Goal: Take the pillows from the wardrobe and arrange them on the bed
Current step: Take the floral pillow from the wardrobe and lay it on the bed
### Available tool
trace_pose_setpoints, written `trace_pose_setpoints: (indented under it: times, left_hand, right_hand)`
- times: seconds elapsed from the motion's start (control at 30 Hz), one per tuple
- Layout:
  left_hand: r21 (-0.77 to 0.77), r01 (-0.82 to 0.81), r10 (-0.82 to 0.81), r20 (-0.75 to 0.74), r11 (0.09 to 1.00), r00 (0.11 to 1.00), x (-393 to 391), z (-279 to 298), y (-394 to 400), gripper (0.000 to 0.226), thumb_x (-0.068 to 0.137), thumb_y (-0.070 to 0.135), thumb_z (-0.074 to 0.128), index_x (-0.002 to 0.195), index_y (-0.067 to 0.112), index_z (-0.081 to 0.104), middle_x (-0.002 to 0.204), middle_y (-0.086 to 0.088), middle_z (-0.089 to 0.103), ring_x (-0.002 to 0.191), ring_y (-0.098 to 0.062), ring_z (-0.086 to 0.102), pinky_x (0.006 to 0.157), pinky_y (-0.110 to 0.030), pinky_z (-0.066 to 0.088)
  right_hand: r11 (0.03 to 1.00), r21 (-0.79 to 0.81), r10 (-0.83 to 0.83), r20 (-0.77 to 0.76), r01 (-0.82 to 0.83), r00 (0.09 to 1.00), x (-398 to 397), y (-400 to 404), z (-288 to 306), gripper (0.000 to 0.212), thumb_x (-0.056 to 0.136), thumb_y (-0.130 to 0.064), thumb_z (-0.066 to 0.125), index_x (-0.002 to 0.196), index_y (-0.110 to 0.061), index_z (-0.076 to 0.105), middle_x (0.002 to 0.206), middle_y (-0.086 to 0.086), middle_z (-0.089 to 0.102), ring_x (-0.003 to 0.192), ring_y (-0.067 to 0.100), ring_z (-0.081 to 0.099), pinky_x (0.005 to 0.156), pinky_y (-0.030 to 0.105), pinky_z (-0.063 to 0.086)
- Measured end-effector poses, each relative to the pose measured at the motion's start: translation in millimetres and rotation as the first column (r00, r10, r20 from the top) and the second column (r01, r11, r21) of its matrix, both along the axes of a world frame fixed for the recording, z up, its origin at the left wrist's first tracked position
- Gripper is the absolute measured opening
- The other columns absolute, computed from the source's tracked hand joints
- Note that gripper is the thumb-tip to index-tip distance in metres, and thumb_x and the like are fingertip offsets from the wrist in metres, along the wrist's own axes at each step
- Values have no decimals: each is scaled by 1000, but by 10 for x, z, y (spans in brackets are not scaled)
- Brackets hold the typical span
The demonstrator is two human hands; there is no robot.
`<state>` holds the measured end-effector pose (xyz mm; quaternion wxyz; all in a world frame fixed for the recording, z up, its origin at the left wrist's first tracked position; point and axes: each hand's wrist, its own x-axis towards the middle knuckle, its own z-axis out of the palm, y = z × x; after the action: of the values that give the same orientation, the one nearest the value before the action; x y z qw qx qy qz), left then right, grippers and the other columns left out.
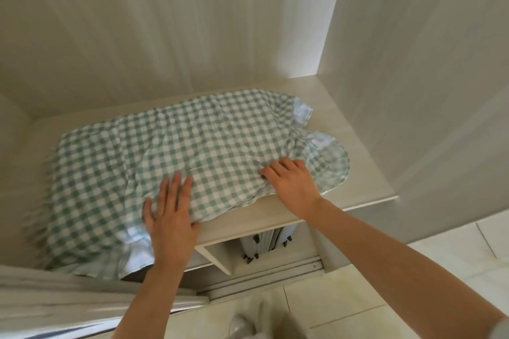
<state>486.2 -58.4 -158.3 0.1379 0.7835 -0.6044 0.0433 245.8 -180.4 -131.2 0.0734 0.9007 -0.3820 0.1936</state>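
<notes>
Green-and-white checked pillows [176,146] lie stacked on a pale wardrobe shelf [355,162], filling most of its width, with frilled edges hanging over the front at the left. My left hand [170,217] rests flat on the front edge of the top pillow, fingers spread. My right hand [292,181] lies on the right part of the pillow, its fingers curled into the cloth, which bunches under them. How many pillows lie in the stack cannot be told.
The wardrobe's back wall and right side panel [413,63] close the shelf in. Below the shelf stands a ribbed suitcase [264,242]. A sliding-door track [275,272] runs along the tiled floor. A door edge [55,303] is at the lower left.
</notes>
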Motion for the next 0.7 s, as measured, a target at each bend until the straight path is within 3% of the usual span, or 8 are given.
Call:
trace_pose_setpoints:
  times: [0.17,0.37,0.53,0.63,0.7]
  left_hand:
    - [-200,71,-65,39,977,997,49,-16,40,78,50,-9,88,125,5,68,126,-11,69,123,-37,60,103,-64,40]
    - [-434,125,-158,-40,892,987,-88,288,-96,46,62,-13,80,103,8,79,99,-5,78,101,-33,70,94,-59,48]
    - [-579,167,-234,-43,798,971,-314,784,-331,35,66,-3,69,97,10,80,93,-4,78,94,-23,63,87,-41,47]
    - [-600,235,-303,-12,765,953,-477,1029,-410,35,63,-1,72,94,11,81,89,-1,78,87,-22,66,82,-32,43]
    - [-605,268,-336,-1,750,942,-558,1128,-436,31,66,3,71,94,12,81,88,1,77,86,-20,65,81,-31,43]
  right_hand:
    - [998,-14,58,43,-58,997,-60,1,89,27,67,1,78,88,-14,70,80,0,68,68,22,62,59,30,47]
    - [995,-96,-3,197,23,980,-282,67,440,22,71,6,72,84,-12,71,74,1,66,67,24,60,56,33,46]
    - [967,-192,-99,323,167,941,-445,233,879,26,77,5,68,100,-7,73,100,8,70,95,33,61,84,41,46]
    - [986,-150,-39,244,78,969,-294,448,1041,32,89,-19,63,120,-9,65,124,9,62,121,33,52,103,49,37]
    - [994,-97,-41,105,52,994,-174,529,1081,54,90,-41,59,135,-12,52,135,8,54,132,30,42,111,52,28]
